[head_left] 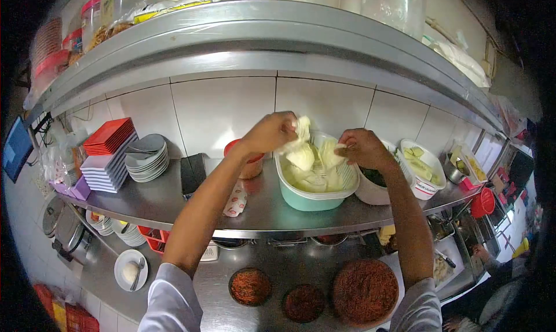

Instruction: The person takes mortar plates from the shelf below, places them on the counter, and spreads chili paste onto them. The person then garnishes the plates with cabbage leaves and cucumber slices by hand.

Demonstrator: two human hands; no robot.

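Pale cabbage leaves (317, 180) lie in a white slotted basket (349, 174) set inside a mint-green tub (310, 201) on the steel shelf. My left hand (272, 134) is closed on a cabbage leaf (302, 153) above the basket's back left side. At the right rim, my right hand (364, 149) pinches another pale leaf (330, 153) between its fingertips. Behind my left forearm stands a red-rimmed container (251, 167). A pale tub with dark greens (373, 175) sits under my right hand, partly hidden by my forearm.
Stacked plates (147, 161) and red trays (110, 135) stand to the left. A white tub of cut vegetables (421, 170) is on the right. Bowls of red-brown food (365, 291) stand on the lower counter. A steel shelf (266, 36) overhangs; another person (492, 291) is at lower right.
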